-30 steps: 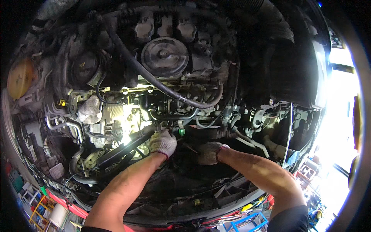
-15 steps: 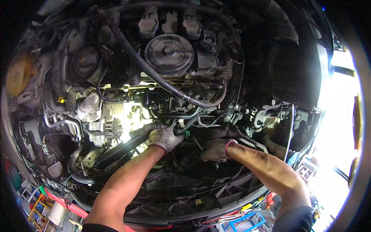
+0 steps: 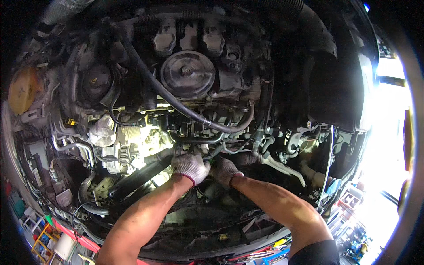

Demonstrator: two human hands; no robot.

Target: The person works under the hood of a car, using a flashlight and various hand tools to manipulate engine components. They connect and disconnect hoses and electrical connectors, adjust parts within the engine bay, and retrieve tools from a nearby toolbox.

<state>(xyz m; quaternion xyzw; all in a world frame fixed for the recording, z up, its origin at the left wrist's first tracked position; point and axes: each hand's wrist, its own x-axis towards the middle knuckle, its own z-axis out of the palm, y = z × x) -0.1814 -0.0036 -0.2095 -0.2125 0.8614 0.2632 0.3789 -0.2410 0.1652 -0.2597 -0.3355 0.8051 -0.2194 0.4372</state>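
Note:
Both my hands wear whitish knit work gloves and reach into the front of an open engine bay. My left hand point(image 3: 190, 167) is curled beside the end of a thick black hose point(image 3: 143, 179), its fingertips hidden among the parts. Close by on the right, my right hand point(image 3: 225, 171) is bent inward, fingers closed and mostly in shadow. A small green piece point(image 3: 211, 164) shows in the narrow gap between the gloves. What either hand grips cannot be made out. Just above the hands runs a dark curved pipe point(image 3: 198, 140).
A long rubber hose point(image 3: 168, 95) loops across the engine below a round dark cover point(image 3: 188, 75). Bright light falls on metal parts point(image 3: 150, 137) at the left. The front body edge point(image 3: 198, 254) curves below my forearms. An orange rack point(image 3: 44, 236) stands at lower left.
My right hand has moved left, close against my left hand. A thin shaft that showed beside it is out of sight. My left hand has turned, its back now more upward.

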